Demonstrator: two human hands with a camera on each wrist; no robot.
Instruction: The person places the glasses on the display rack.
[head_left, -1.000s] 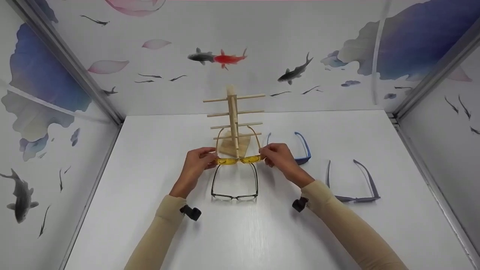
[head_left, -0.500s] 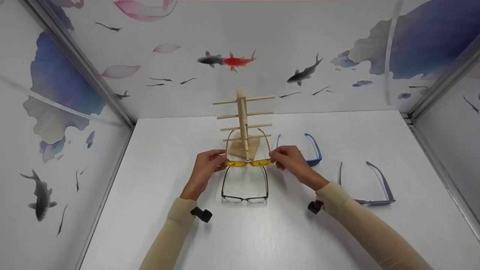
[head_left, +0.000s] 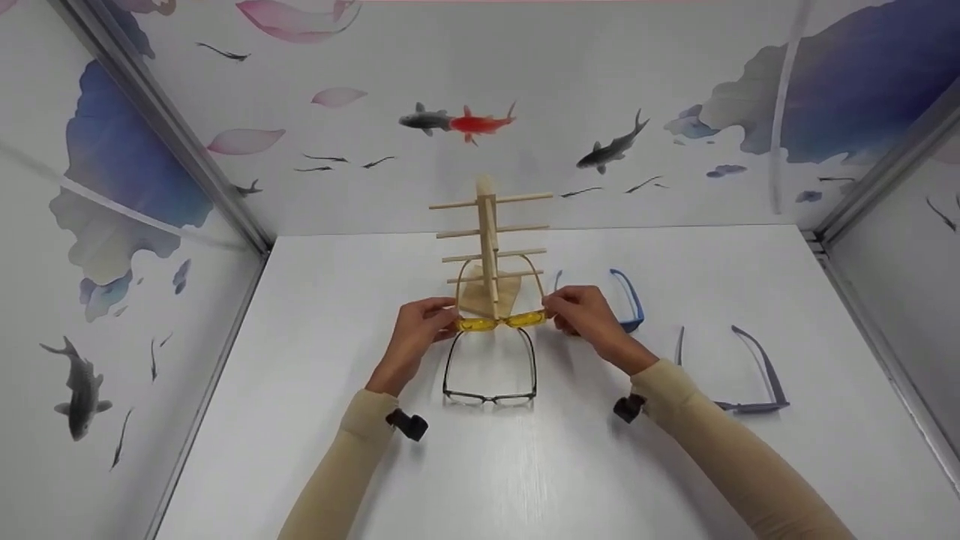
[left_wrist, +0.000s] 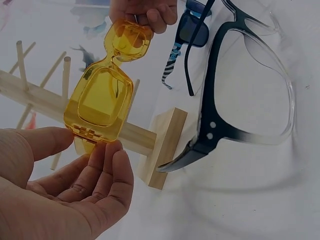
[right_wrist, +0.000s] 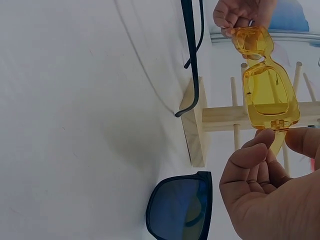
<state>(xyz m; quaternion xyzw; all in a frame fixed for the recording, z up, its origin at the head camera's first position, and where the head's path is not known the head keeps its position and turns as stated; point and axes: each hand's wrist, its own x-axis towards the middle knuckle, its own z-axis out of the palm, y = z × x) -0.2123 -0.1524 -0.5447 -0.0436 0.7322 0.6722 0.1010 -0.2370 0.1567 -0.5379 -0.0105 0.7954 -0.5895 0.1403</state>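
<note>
Yellow transparent glasses [head_left: 478,324] are held up in front of a wooden rack [head_left: 487,240], their temples reaching back on both sides of its post near the lower pegs. My left hand [head_left: 414,337] pinches the left hinge corner between thumb and fingers; the left wrist view shows this grip on the yellow frame [left_wrist: 100,95]. At the other hinge corner my right hand [head_left: 592,319] pinches the frame, seen too in the right wrist view on the yellow glasses [right_wrist: 270,95]. Whether the temples touch the pegs I cannot tell.
Black-framed clear glasses [head_left: 490,397] lie just in front of the rack, below the yellow pair. Blue glasses [head_left: 636,322] lie right of the rack, behind my right hand. Grey glasses [head_left: 757,407] lie farther right, beside my right forearm. Patterned walls enclose the white table [head_left: 495,480].
The whole head view has shifted, moving the scene rightward in the picture. Both hands keep their pinch on the yellow glasses, whose right end has risen slightly since half a second ago.
</note>
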